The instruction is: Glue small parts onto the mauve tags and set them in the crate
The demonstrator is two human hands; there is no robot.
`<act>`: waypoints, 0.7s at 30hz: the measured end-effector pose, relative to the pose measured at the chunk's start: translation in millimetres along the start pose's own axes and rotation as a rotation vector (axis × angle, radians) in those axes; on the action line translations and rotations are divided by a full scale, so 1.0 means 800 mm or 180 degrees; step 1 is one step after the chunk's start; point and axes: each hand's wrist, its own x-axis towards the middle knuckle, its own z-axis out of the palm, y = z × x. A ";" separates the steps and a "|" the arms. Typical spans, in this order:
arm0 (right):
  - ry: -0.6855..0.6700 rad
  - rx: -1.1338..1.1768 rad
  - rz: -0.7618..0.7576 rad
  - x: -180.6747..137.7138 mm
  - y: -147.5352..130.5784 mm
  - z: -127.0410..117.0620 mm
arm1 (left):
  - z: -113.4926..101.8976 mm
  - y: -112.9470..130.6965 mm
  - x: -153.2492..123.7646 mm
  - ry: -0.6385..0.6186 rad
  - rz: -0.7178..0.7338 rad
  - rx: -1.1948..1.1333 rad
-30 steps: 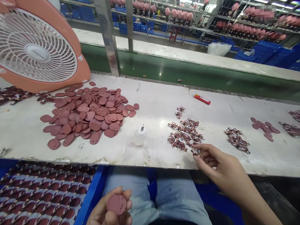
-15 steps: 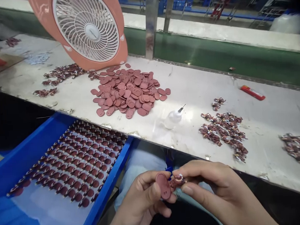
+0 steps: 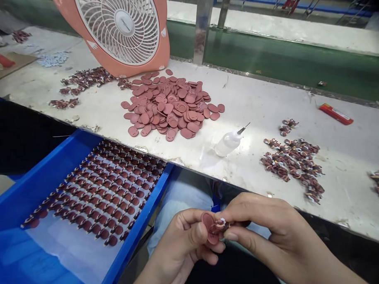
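Note:
Pinched in my left hand (image 3: 188, 237) is a reddish-brown oval disc (image 3: 207, 220) with small holes near its lower end. Between the thumb and fingers of my right hand (image 3: 257, 226) is a small brown figurine (image 3: 219, 226) with a white patch on top. The figurine lies against the disc's face; whether it is stuck there I cannot tell. Both hands are over my lap, in front of the bench edge. Beyond them on the bench lie a pile of matching discs (image 3: 166, 107) and, to the right, a cluster of similar figurines (image 3: 292, 159).
A white needle-tipped bottle (image 3: 228, 142) lies tilted on the bench (image 3: 237, 94). An orange fan (image 3: 126, 32) stands behind the discs. At right is a red cutter-like tool (image 3: 336, 114). The blue tray (image 3: 154, 193) at left holds rows of discs with figurines.
My right hand has brought the figurine leftward onto the disc, overlapping it. The disc has tilted in my left hand. The whole view has shifted slightly.

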 end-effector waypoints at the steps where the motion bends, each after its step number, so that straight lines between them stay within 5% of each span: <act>1: -0.0016 -0.0028 0.0004 0.000 0.000 -0.001 | -0.001 -0.001 0.001 -0.0011 0.0010 0.0000; 13: -0.0278 -0.0127 0.0118 0.001 0.000 -0.005 | -0.006 -0.006 0.001 0.0134 -0.0011 -0.0031; 21: -0.0248 -0.0479 -0.0216 0.009 -0.011 -0.006 | -0.005 -0.005 0.001 0.0179 -0.0017 -0.0017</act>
